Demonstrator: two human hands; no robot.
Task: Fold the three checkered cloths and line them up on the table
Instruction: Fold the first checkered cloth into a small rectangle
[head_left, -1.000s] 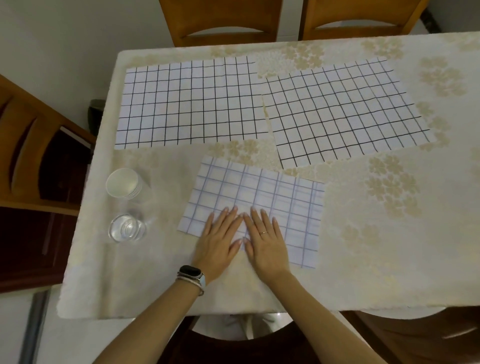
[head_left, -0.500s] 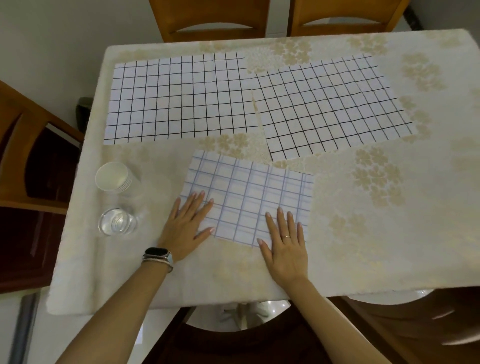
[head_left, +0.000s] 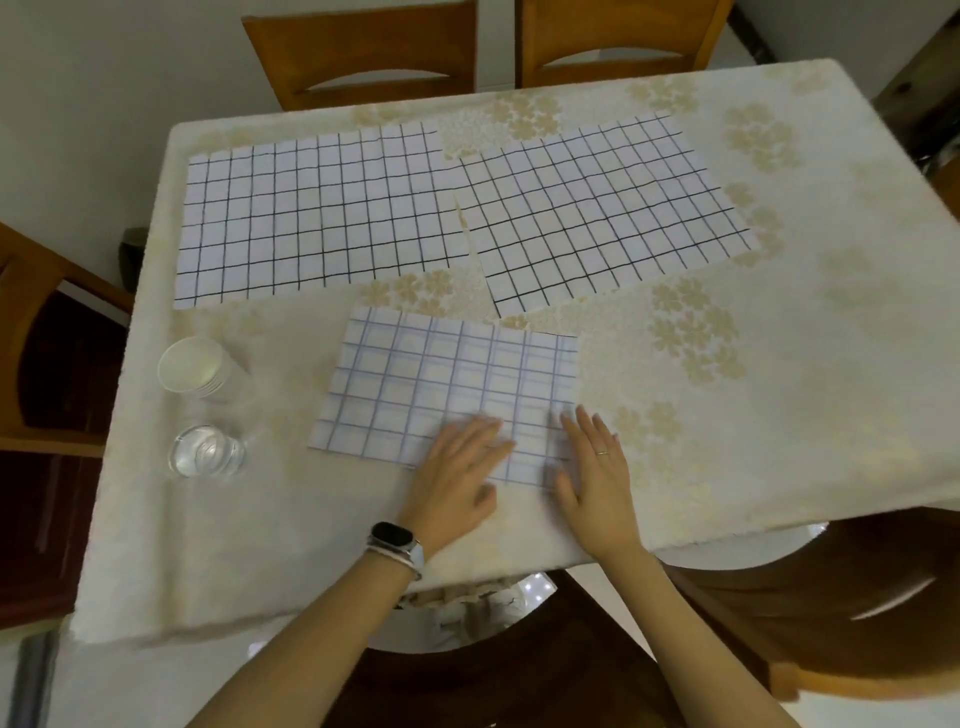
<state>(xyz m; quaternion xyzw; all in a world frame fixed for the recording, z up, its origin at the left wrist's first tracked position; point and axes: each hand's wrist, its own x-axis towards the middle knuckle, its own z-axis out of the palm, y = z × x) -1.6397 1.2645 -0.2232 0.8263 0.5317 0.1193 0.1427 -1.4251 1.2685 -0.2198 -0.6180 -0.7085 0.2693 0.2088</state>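
The left hand (head_left: 457, 467) and right hand (head_left: 592, 478) press straight fingers (head_left: 584, 423), holding nothing, on the folded cloth (head_left: 415, 384); its long axis stretches leftward from them.

Both my hands lie flat, palms down, close side by side.
My left hand (head_left: 457, 470) points its straight fingers up and to the right, tips blurred. My right hand (head_left: 595, 467) is spread, fingers forward, thumb out to the left. My left forearm (head_left: 317, 639) and right forearm (head_left: 696, 639) reach in from below.
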